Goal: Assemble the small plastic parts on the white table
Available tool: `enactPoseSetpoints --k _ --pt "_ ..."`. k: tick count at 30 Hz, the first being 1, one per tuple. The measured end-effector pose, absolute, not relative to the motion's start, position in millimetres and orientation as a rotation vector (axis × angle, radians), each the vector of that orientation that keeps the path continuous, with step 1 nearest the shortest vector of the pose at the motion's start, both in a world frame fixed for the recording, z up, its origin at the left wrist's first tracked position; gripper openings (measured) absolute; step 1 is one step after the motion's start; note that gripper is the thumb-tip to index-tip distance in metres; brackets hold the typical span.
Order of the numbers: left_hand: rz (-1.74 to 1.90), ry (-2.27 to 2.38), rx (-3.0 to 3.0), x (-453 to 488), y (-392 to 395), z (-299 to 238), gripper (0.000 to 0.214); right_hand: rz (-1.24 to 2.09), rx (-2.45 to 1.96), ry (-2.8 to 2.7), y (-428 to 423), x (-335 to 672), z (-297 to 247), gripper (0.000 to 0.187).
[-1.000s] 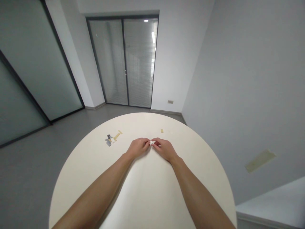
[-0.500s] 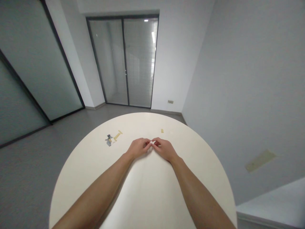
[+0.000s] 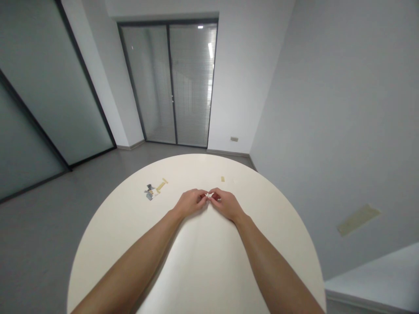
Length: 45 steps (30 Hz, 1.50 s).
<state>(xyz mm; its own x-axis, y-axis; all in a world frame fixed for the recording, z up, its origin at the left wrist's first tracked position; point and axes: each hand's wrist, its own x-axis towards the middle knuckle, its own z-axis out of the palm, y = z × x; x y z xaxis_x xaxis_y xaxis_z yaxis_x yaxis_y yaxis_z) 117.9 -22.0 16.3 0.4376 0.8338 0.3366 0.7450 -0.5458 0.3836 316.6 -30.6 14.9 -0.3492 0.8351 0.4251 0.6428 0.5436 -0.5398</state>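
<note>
My left hand [image 3: 191, 203] and my right hand [image 3: 226, 204] meet fingertip to fingertip over the middle of the white round table [image 3: 209, 270]. Both are closed in a pinch. Between the fingertips shows a tiny whitish bit, too small to name, and the fingers cover most of that spot. To the left of my left hand lies a small cluster of grey and dark pieces [image 3: 149, 192], with strips of yellowish tape [image 3: 161, 186] beside it.
A small yellowish tape piece [image 3: 222, 179] is stuck on the table beyond my right hand. A larger tape patch [image 3: 358, 220] is on the right wall. Glass doors [image 3: 170, 87] stand behind the table, and a frosted partition [image 3: 49, 87] is at the left.
</note>
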Motion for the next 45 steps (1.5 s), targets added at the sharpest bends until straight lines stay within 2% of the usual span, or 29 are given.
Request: enactPoseSetpoints --k 18,45 --pt "0.771 1.272 2.537 115.2 -18.8 14.2 0.027 0.355 -1.196 -2.106 -30.3 315.9 14.7 0.015" --pt "0.745 1.297 2.493 115.3 -17.8 14.2 0.034 0.398 -1.197 -2.068 -29.5 318.2 17.1 0.017"
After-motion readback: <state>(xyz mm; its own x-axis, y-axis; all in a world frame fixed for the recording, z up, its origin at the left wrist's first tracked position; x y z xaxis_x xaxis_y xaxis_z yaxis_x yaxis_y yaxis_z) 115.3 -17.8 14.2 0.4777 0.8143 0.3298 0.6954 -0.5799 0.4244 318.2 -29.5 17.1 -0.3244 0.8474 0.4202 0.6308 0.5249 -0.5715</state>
